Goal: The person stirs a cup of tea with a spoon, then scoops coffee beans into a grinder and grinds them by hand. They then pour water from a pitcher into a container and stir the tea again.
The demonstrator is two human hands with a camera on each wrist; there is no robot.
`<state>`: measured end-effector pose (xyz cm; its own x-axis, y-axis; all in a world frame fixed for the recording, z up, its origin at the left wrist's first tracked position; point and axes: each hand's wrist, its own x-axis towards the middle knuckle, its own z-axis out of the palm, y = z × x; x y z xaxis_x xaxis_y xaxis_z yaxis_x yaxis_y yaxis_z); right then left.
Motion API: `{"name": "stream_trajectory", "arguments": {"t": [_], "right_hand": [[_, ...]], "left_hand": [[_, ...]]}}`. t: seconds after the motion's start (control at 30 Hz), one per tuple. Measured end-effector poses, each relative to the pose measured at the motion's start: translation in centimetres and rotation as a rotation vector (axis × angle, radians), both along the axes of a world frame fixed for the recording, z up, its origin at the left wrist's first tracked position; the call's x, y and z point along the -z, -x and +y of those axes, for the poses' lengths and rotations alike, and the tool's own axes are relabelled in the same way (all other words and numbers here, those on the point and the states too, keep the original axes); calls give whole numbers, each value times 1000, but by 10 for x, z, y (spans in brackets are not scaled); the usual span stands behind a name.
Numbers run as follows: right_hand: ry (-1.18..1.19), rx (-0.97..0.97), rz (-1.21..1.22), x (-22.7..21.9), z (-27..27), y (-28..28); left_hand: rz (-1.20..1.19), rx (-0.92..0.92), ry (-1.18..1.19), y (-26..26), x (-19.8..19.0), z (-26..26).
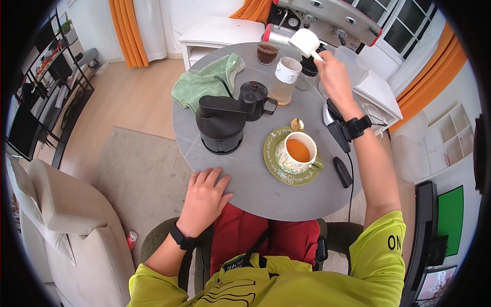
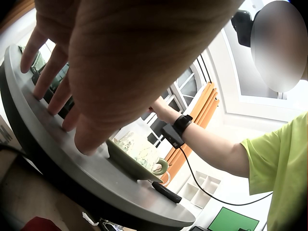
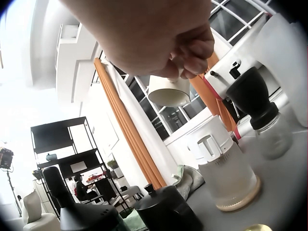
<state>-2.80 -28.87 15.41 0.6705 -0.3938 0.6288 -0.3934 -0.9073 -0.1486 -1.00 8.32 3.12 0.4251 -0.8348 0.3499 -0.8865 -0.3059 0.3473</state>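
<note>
My right hand (image 1: 335, 77) grips the handle of a white cup (image 1: 306, 42), held in the air above the back of the grey table; the right wrist view shows the cup (image 3: 169, 91) with its rim facing down. Beneath it stands a clear vessel with a white top (image 3: 214, 139), also beside the black pot (image 1: 254, 100) in the head view. My left hand (image 1: 203, 197) rests on the table's near left edge, fingers spread, holding nothing. Between the hands, a patterned cup of orange-brown liquid (image 1: 297, 150) sits on a green saucer (image 1: 273, 166).
A black appliance (image 1: 221, 125) and green cloth (image 1: 207, 82) occupy the table's left side. Towards the back are a glass of dark drink (image 1: 267, 53) and a silver coffee machine (image 1: 327, 18). At right lie a black object (image 1: 342, 172) and a cable running from my right wrist.
</note>
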Motion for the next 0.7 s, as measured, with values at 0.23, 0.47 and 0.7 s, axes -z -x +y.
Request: {"name": "stream_trajectory", "arguments": {"t": [0.23,0.47,0.7], "right_hand": [[16,17,91,4,11,5],[7,-1,75,16,1,4],[-1181,-257,-222,16,-22,19]], "left_hand": [[-1,0,0,0,-1,0],[-2,4,0,0,0,0],[-3,1,4,0,0,0]]}}
